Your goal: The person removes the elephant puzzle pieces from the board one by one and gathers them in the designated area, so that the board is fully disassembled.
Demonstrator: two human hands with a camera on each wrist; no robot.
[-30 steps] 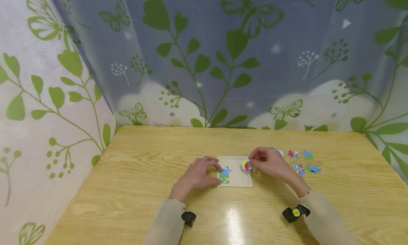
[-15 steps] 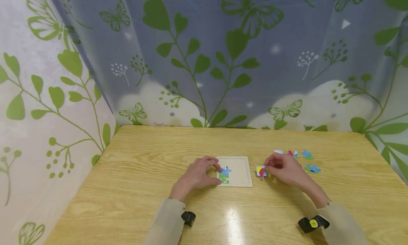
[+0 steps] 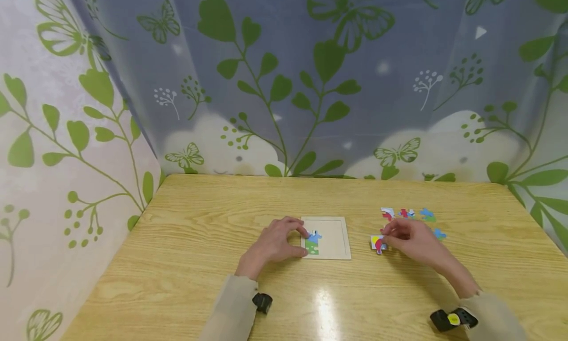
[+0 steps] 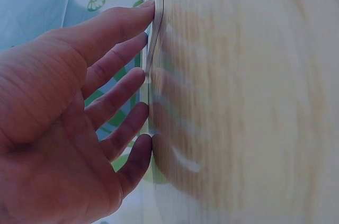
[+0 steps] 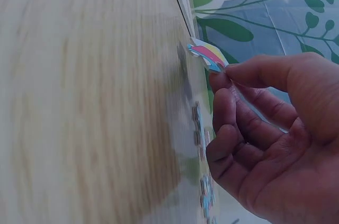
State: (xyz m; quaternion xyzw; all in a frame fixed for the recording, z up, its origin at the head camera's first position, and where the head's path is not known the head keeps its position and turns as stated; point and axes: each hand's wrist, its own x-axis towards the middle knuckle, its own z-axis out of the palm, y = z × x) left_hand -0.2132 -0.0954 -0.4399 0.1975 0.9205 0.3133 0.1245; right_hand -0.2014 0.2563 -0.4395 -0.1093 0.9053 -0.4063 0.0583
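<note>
A shallow wooden puzzle tray (image 3: pixel 334 240) lies on the table in the head view. Blue and green puzzle pieces (image 3: pixel 313 245) sit along its left side. My left hand (image 3: pixel 276 243) rests at the tray's left edge, thumb and fingertips touching it and spread apart. To the right of the tray, my right hand (image 3: pixel 411 240) pinches a puzzle piece (image 3: pixel 377 243) with yellow and red print between thumb and index finger. In the right wrist view that piece (image 5: pixel 207 54) is tilted just off the tabletop, and the other fingers are curled beneath.
Loose puzzle pieces (image 3: pixel 406 213) lie in a group behind the right hand, some hidden by it. The wooden table (image 3: pixel 213 208) ends at a patterned curtain (image 3: pixel 284 84) at the back. Black wrist straps (image 3: pixel 263 303) are on both forearms.
My right hand has moved right, away from over the tray's right edge, carrying the yellow and red puzzle piece with it. My left hand has stayed at the tray's left edge.
</note>
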